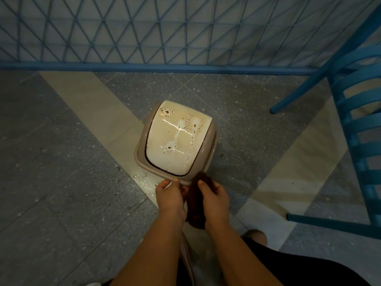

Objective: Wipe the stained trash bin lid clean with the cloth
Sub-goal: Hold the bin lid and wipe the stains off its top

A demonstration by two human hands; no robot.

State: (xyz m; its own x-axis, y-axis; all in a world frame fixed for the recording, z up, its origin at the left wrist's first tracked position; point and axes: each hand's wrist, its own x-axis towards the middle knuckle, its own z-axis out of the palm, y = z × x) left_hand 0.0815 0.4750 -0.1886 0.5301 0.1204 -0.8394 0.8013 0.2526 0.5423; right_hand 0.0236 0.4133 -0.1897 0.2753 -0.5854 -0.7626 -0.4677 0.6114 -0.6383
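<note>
Now, both hands gather the cloth at the near edge of the stained bin lid, wiping not yet begun.

Largest first: the grey floor (61, 141) carries the trash bin (212, 145), whose cream lid (175, 145) shows brown spatter and pale runs. A blue chair (358, 120) stands to the right. Left hand (170, 196) and right hand (214, 195) each curl their grip round the dark cloth (195, 203), just touching the bin's rim. Likely risk: the lid looks like a swing flap, so pressing could tip it inward; the wet stain may smear or drip onto the floor.
</note>
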